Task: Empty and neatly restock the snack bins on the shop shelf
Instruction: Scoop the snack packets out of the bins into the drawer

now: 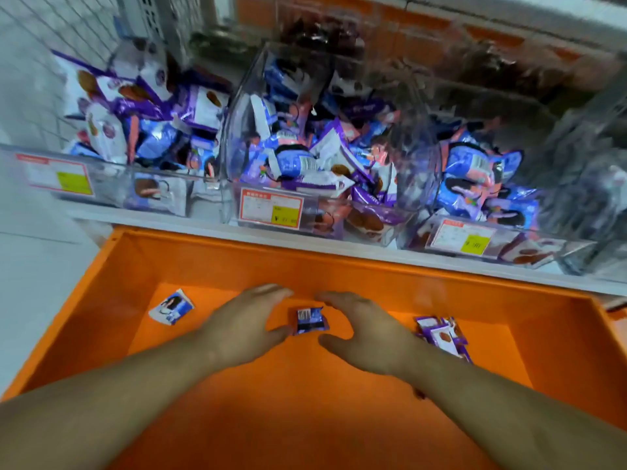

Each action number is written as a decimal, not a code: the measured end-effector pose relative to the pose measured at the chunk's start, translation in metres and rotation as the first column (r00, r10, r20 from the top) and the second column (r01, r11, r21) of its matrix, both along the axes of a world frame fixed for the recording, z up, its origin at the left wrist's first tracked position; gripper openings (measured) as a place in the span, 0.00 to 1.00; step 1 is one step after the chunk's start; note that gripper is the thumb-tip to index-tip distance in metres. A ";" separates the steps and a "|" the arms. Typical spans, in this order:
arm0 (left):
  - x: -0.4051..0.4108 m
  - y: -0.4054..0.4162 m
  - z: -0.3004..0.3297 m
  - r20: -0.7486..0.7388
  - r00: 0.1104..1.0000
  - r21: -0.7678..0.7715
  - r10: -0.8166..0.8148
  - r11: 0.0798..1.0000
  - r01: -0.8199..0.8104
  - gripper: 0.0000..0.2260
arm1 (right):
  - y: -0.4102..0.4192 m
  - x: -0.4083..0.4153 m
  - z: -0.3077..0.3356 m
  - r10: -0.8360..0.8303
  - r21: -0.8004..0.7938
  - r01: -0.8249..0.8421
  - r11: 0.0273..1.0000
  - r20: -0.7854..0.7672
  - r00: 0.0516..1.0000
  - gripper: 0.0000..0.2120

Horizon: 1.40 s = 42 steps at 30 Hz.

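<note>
Both my hands reach down into a large orange crate point(210, 259) below the shelf. A small dark blue snack packet point(312, 321) lies on the crate floor between them. My left hand point(246, 322) is spread just left of the packet, its thumb near the packet's edge. My right hand point(364, 329) is spread just right of it, fingers straight. Neither hand holds anything. A blue-and-white packet point(172, 307) lies at the crate's left. A few purple packets point(442, 335) lie at its right, partly behind my right forearm. Three clear snack bins point(234, 137) full of packets stand on the shelf above.
The white shelf edge point(339, 247) runs between crate and bins. Price labels point(271, 209) are stuck on the bin fronts. More clear bins with dark goods stand behind and to the right point(583, 184). A wire grid point(68, 25) and pale floor lie at the left.
</note>
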<state>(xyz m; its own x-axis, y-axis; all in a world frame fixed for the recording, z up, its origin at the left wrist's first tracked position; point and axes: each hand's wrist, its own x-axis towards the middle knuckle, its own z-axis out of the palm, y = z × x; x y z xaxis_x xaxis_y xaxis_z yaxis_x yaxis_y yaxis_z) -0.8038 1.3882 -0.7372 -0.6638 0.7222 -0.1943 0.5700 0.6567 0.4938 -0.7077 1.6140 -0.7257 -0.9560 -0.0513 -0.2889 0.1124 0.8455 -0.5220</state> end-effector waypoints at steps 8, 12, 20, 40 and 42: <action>0.004 -0.023 0.142 -0.187 0.982 0.146 -0.005 0.989 0.033 0.24 | -0.013 0.013 0.125 -0.060 -0.044 0.048 0.998 -0.317 0.947 0.27; -0.011 -0.032 0.182 -0.266 0.955 0.381 0.132 0.924 -0.021 0.15 | -0.019 0.004 0.163 -0.126 -0.095 0.094 0.991 -0.429 0.894 0.22; -0.067 -0.051 0.171 -0.337 0.918 0.214 0.206 0.967 -0.139 0.35 | -0.008 -0.116 0.191 -0.180 -0.004 0.182 0.983 -0.167 0.969 0.38; -0.061 -0.050 0.159 -0.333 0.914 0.289 0.233 0.948 -0.136 0.39 | -0.013 -0.158 0.170 -0.096 0.122 0.148 0.981 -0.356 0.930 0.20; -0.061 -0.049 0.162 -0.320 0.917 0.279 0.238 0.949 -0.149 0.39 | -0.011 -0.154 0.168 -0.146 0.057 0.186 0.981 -0.421 0.895 0.19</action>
<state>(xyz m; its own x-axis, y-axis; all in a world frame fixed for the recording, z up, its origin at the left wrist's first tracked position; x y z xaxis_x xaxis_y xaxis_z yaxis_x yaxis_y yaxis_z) -0.8643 1.3395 -0.5755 -0.7882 0.5672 0.2386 0.6076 0.6560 0.4478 -0.8615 1.6034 -0.5575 -0.9824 0.1265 0.1377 0.0473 0.8805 -0.4716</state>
